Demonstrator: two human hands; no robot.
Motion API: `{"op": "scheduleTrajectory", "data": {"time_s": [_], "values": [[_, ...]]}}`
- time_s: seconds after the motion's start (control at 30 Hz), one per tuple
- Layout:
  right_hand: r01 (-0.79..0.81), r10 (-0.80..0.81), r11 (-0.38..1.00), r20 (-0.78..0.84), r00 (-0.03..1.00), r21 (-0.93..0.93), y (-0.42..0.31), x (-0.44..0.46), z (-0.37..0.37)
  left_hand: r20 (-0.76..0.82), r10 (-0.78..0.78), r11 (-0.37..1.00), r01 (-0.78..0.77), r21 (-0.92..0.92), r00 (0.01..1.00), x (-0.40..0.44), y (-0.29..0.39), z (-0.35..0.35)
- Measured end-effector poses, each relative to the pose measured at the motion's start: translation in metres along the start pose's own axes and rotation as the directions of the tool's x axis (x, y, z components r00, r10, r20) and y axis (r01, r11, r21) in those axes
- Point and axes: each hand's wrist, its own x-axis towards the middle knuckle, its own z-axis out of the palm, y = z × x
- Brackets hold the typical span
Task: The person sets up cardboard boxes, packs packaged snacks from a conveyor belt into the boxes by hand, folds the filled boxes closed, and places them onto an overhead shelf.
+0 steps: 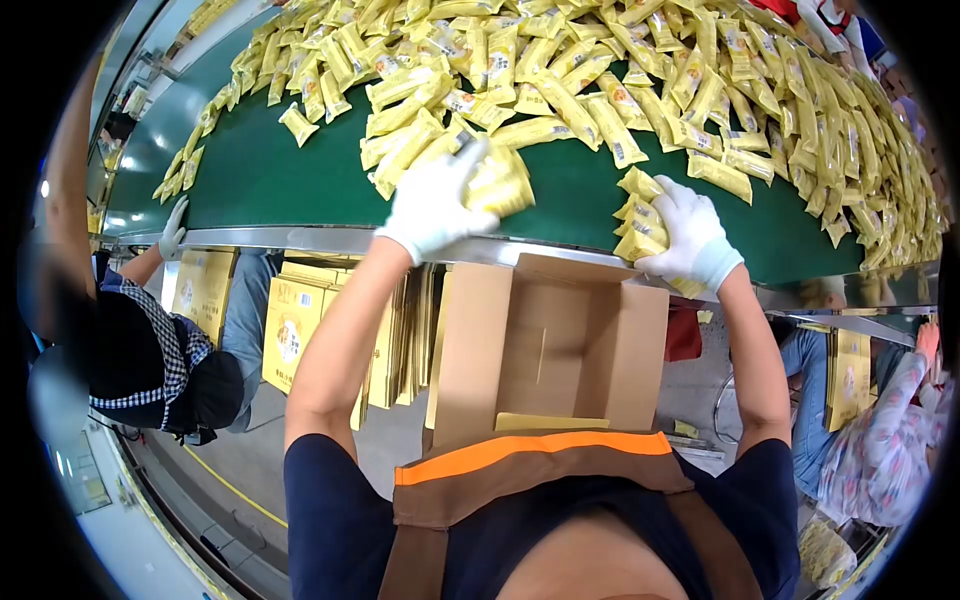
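Note:
White gloves cover both of my hands. My left hand (437,200) is closed round several yellow packets (503,183) at the near part of the green belt (290,185); its fingers are slightly blurred. To the right, my right hand (688,232) grips a small stack of yellow packets (640,222) at the belt's metal edge. Below and between my hands stands an open cardboard box (543,345), its flaps spread and its visible inside bare brown card. A large heap of yellow packets (560,60) lies on the belt beyond my hands.
Flat yellow cartons (295,325) stand left of the box under the metal edge (320,238). A co-worker (150,350) is at the far left, with a gloved hand at the belt. Another person (880,440) is at the far right, beside more cartons (848,375).

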Motion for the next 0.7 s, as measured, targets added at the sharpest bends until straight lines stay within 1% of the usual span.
{"op": "scheduleTrajectory", "data": {"time_s": [0.03, 0.1, 0.17, 0.2, 0.23, 0.27, 0.3, 0.33, 0.37, 0.4, 0.43, 0.47, 0.5, 0.53, 0.57, 0.63, 0.67, 0.7], "values": [[0.005, -0.005, 1.000, -0.030, 1.000, -0.007, 0.002, 0.001, 0.001, -0.094, -0.051, 0.987, 0.035, -0.157, 0.994, 0.009, -0.016, 0.000], [0.013, -0.014, 1.000, -0.077, 0.997, -0.014, 0.003, 0.002, 0.007, -0.022, -0.166, 0.949, 0.154, -0.275, 0.986, 0.031, -0.042, -0.004], [-0.008, 0.009, 1.000, -0.050, 0.999, 0.018, 0.003, 0.005, 0.002, 0.091, -0.218, 0.968, 0.228, -0.109, 0.972, 0.046, -0.042, -0.007], [-0.009, 0.010, 1.000, -0.032, 0.999, 0.024, 0.006, 0.006, 0.001, 0.159, -0.237, 0.961, 0.255, -0.108, 0.958, 0.051, -0.042, -0.009], [-0.010, 0.011, 0.999, -0.011, 1.000, 0.032, 0.008, 0.006, 0.000, 0.179, -0.223, 0.954, 0.253, -0.163, 0.958, 0.051, -0.043, -0.010], [-0.050, 0.047, 0.995, 0.030, 0.998, 0.089, 0.007, 0.006, -0.011, 0.199, -0.209, 0.943, 0.251, -0.217, 0.957, 0.051, -0.043, -0.010], [-0.047, 0.057, 0.993, -0.094, 0.994, 0.105, 0.014, 0.002, -0.006, 0.176, -0.190, 0.954, 0.224, -0.199, 0.966, 0.042, -0.044, -0.010], [-0.037, 0.044, 0.998, -0.175, 0.984, 0.043, 0.014, -0.001, -0.012, 0.100, -0.160, 0.986, 0.165, -0.037, 0.982, 0.031, -0.037, -0.008], [-0.033, 0.029, 0.999, -0.247, 0.968, -0.015, 0.012, -0.006, -0.023, 0.038, -0.118, 0.985, 0.112, 0.131, 0.992, 0.016, -0.030, -0.002], [-0.046, 0.049, 0.999, -0.291, 0.955, 0.019, 0.003, -0.010, -0.034, -0.049, -0.068, 0.978, 0.077, 0.192, 0.996, 0.001, -0.025, 0.010], [-0.004, 0.002, 1.000, -0.413, 0.911, -0.003, 0.010, -0.005, -0.019, -0.059, -0.094, 0.982, 0.103, 0.156, 0.994, -0.006, -0.016, 0.014], [-0.118, 0.133, 0.990, -0.217, 0.967, 0.082, 0.003, 0.004, -0.016, -0.086, -0.113, 0.983, 0.124, 0.136, 0.990, -0.009, -0.012, 0.018], [-0.243, 0.247, 0.960, -0.014, 0.969, 0.137, -0.005, 0.014, -0.016, -0.122, -0.128, 0.983, 0.142, 0.116, 0.984, -0.008, -0.009, 0.022], [-0.175, 0.188, 0.981, -0.184, 0.965, 0.082, -0.002, 0.019, 0.013, -0.172, -0.102, 0.986, 0.122, 0.110, 0.980, -0.009, -0.011, 0.025], [-0.237, 0.243, 0.969, -0.097, 0.965, 0.075, -0.011, 0.021, 0.002, -0.246, -0.040, 0.973, 0.094, 0.212, 0.969, -0.009, -0.018, 0.028], [-0.128, 0.155, 0.983, -0.224, 0.962, 0.128, -0.006, 0.018, 0.014, -0.092, -0.179, 0.942, 0.198, 0.273, 0.980, -0.002, -0.027, 0.024], [-0.112, 0.130, 0.989, -0.199, 0.971, 0.096, -0.007, 0.015, 0.011, 0.046, -0.207, 0.945, 0.188, 0.268, 0.977, 0.007, -0.034, 0.018], [-0.094, 0.103, 0.994, -0.173, 0.980, 0.064, -0.007, 0.013, 0.009, 0.183, -0.244, 0.946, 0.192, 0.263, 0.952, 0.015, -0.031, 0.006]]}}
